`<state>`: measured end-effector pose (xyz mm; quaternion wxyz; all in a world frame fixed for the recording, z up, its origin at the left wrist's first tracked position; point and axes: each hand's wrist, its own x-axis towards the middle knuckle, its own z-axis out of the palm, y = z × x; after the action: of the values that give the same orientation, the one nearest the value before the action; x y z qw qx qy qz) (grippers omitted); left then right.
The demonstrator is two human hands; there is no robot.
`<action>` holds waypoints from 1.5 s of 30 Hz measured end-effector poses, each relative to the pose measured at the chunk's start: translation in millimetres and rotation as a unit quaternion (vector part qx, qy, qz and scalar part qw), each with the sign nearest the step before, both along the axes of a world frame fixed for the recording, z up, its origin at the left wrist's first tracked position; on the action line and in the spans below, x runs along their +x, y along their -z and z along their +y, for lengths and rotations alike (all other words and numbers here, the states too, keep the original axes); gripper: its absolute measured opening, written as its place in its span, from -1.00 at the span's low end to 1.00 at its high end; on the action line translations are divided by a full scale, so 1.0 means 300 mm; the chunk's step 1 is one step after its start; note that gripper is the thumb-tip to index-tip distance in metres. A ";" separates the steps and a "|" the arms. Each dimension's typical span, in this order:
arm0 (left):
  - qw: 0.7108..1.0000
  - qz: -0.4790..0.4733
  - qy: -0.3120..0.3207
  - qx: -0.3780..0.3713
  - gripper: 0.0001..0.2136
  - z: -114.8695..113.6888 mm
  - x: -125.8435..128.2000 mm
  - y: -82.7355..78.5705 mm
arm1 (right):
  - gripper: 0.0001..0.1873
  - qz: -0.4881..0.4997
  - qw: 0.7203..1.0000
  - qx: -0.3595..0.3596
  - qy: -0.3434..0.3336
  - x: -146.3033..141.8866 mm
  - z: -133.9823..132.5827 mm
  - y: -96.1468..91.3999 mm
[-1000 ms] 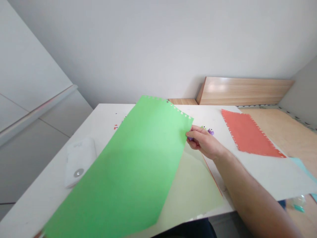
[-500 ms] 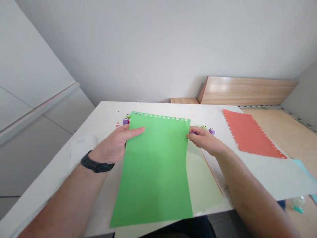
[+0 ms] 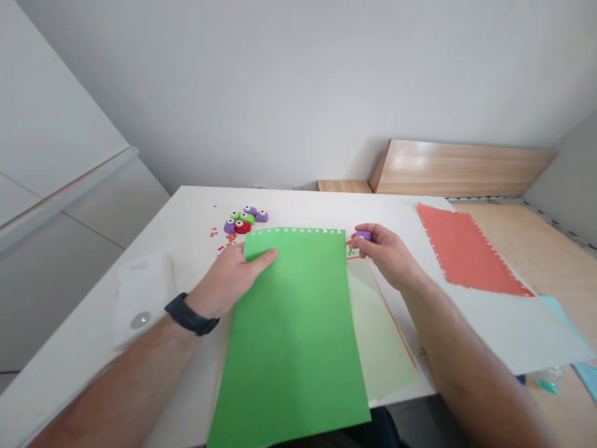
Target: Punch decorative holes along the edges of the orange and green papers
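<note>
My left hand (image 3: 228, 277) grips the upper left edge of a green sheet of paper (image 3: 296, 330), thumb on its front face. A row of small punched holes runs along the sheet's top edge. Just off the upper right corner, my right hand (image 3: 387, 252) pinches a small purple craft punch (image 3: 363, 235), apart from the paper. Beyond the sheet's upper left corner sits a cluster of purple, green and red craft punches (image 3: 245, 218) with cartoon eyes. A pale sheet (image 3: 380, 339) lies under the green one, partly covered.
Red paper bits (image 3: 228, 240) are scattered by the punches, and green bits (image 3: 351, 251) near my right hand. A flat white object with a round silver spot (image 3: 142, 292) lies left. Red-orange paper with punched edges (image 3: 471, 249) rests at right above a white sheet (image 3: 517, 330).
My right hand has come away from the green sheet's right edge, with the purple craft punch now showing in it. The sheet's top edge is lower, uncovering the punch cluster.
</note>
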<state>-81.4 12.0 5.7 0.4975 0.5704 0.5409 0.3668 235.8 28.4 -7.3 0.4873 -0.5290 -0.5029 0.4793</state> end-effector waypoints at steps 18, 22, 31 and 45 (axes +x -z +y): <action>1.000 0.007 -0.001 -0.029 -0.58 -0.029 -0.010 -0.028 | -0.72 0.177 0.981 -0.047 -0.056 -0.051 -0.031 -0.023; 0.999 0.002 0.002 -0.037 -0.57 -0.023 -0.010 -0.020 | -0.75 0.195 0.978 -0.042 -0.055 -0.053 -0.030 -0.025; 1.000 0.015 -0.012 -0.024 -0.58 -0.023 -0.007 -0.025 | -0.78 0.207 0.977 -0.034 -0.047 -0.044 -0.029 -0.027; 1.000 0.015 0.001 -0.026 -0.59 -0.032 -0.004 -0.042 | -0.71 0.174 0.984 -0.035 -0.029 -0.055 -0.030 -0.031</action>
<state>-82.7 2.4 18.4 0.5044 0.5631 0.5571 0.3437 219.4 19.5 2.1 0.5346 -0.4395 -0.4089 0.5949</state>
